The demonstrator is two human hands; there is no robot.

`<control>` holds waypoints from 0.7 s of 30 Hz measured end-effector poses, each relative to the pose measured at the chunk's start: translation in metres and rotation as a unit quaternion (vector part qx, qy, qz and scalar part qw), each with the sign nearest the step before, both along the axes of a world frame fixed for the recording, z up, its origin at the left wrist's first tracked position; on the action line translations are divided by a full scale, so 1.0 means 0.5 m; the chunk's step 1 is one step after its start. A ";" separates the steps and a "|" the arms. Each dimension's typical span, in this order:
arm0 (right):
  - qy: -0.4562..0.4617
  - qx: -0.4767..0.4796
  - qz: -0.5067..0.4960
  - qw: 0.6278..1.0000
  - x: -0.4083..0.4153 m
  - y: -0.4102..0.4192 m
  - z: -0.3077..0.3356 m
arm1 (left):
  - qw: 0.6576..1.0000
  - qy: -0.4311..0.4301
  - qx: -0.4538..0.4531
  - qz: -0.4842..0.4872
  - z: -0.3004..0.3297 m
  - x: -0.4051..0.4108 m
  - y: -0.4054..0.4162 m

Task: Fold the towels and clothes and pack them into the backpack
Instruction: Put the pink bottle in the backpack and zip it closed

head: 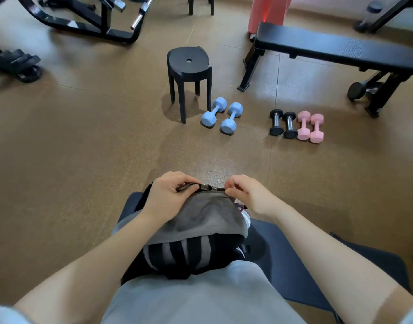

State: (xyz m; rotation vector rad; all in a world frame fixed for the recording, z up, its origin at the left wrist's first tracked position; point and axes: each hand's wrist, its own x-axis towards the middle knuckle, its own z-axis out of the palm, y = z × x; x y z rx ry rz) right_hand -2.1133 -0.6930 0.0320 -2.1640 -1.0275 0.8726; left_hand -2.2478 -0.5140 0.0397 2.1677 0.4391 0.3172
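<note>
Hands: left hand (pixel 169 192) curls round a dark pull strap at the top of the backpack (pixel 201 220); right hand (pixel 241 190) pinches a small dark tab on the other side of a metal zipper slider (pixel 209 188), which sits between the two hands.
Backpack: grey and black, standing in the person's lap against the pale shorts (pixel 201 298), top towards the floor ahead, body looking full and rounded.
Step in hand: closing the bag, by my judgement; no towel or garment lies loose in view, so packing looks done or nearly so.
Next move: one hand should hold the top seam taut while the other draws the slider along; whether the zip is part closed I cannot tell.
Edges: dark mat (pixel 294 258) under the person, its far edge just beyond the bag; a white shoe (pixel 246 218) shows just right of the backpack.
Open room: bare brown floor (pixel 84 160) stretches ahead of the hands.
Farther off: black stool (pixel 189 66), blue dumbbells (pixel 222 114), black and pink dumbbells (pixel 296 125), weight bench (pixel 329 50), all well apart from the hands.
</note>
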 end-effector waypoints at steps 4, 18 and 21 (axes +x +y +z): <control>-0.004 -0.003 -0.066 0.998 0.010 -0.008 0.004 | 0.992 0.027 -0.079 0.091 0.003 -0.027 0.023; -0.276 -0.019 0.084 0.957 -0.068 0.113 0.021 | 0.969 0.116 -0.165 0.145 -0.021 -0.073 0.094; -0.294 -0.061 0.027 0.953 -0.057 0.088 0.018 | 0.948 0.137 -0.208 0.200 -0.046 -0.109 0.131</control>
